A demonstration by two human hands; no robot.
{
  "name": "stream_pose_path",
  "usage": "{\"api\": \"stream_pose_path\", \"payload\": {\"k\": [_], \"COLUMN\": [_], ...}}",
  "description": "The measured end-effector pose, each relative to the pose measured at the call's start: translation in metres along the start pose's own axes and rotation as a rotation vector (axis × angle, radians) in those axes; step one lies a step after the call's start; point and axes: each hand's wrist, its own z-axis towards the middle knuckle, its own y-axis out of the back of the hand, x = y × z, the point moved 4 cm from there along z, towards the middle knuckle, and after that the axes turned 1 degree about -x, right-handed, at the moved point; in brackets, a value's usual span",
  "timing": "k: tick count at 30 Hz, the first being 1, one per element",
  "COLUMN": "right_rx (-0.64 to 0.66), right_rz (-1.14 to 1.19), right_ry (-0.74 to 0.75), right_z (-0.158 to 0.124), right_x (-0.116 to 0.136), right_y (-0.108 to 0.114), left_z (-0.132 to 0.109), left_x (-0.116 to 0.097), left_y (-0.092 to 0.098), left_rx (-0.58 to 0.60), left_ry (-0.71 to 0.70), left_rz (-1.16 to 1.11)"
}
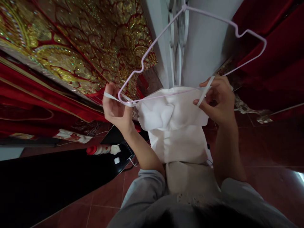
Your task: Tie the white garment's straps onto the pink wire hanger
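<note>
A pale pink hanger (163,30) is in front of me, its lower bar crossing the top of a white garment (178,110). My left hand (118,109) is at the hanger's left corner, fingers closed around a white strap (111,96) near the bar. My right hand (217,99) pinches another white strap (204,91) between thumb and fingers, close to the bar's right part. The garment hangs below the bar between my hands, in folded layers down toward my body.
Gold-sequined red garments (95,41) hang at the left, red cloth (273,69) at the right. A black table (59,180) at lower left bears a red-capped bottle (98,149) and a small white case (117,160). White metalwork (178,57) stands behind the hanger.
</note>
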Motion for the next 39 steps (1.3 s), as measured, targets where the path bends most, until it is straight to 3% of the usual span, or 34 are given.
{"api": "stream_pose_path", "payload": {"k": [3, 7, 13, 16, 20, 25, 27, 29, 31, 34, 35, 37, 39], "right_rx": [-0.004, 0.033, 0.027, -0.011, -0.008, 0.017, 0.041, 0.042, -0.084, -0.455, -0.513, -0.466, -0.368], "right_rz": [0.010, -0.034, -0.061, -0.056, -0.046, -0.066, -0.085, -0.088, -0.072, -0.063, -0.081, -0.092, -0.081], "right_ry": [-0.009, -0.014, -0.017, -0.016, 0.003, 0.005, -0.006, -0.001, 0.043, 0.157, 0.182, 0.150, 0.124], "right_z": [-0.001, -0.003, -0.008, -0.012, -0.012, -0.009, -0.010, -0.010, -0.007, 0.003, 0.009, 0.026, 0.044], "right_x": [0.000, -0.004, -0.010, -0.009, -0.007, -0.002, -0.002, -0.007, -0.019, -0.047, -0.056, -0.068, -0.066], "right_y": [0.001, 0.001, -0.009, -0.012, -0.011, -0.016, -0.020, -0.018, -0.001, 0.050, 0.064, 0.082, 0.085], "left_z": [0.009, 0.017, 0.035, 0.048, 0.046, 0.013, -0.006, -0.022, -0.031, -0.032, -0.030, -0.026, -0.022], "left_x": [-0.003, -0.009, -0.020, -0.016, 0.000, 0.018, 0.027, 0.032, 0.032, 0.028, 0.027, 0.025, 0.024], "left_y": [0.005, 0.006, -0.031, -0.046, -0.051, -0.045, -0.049, -0.057, -0.063, -0.065, -0.065, -0.063, -0.062], "left_rx": [0.191, 0.323, 0.448, 0.372, 0.215, -0.125, -0.157, -0.097, -0.053, -0.071, -0.078, -0.094, -0.119], "left_ry": [0.117, 0.177, 0.164, 0.307, 0.554, 0.441, 0.455, 0.491, 0.479, 0.438, 0.435, 0.433, 0.420], "left_rz": [0.021, 0.018, 0.086, 0.107, -0.002, -0.164, -0.226, -0.247, -0.235, -0.178, -0.161, -0.152, -0.167]}}
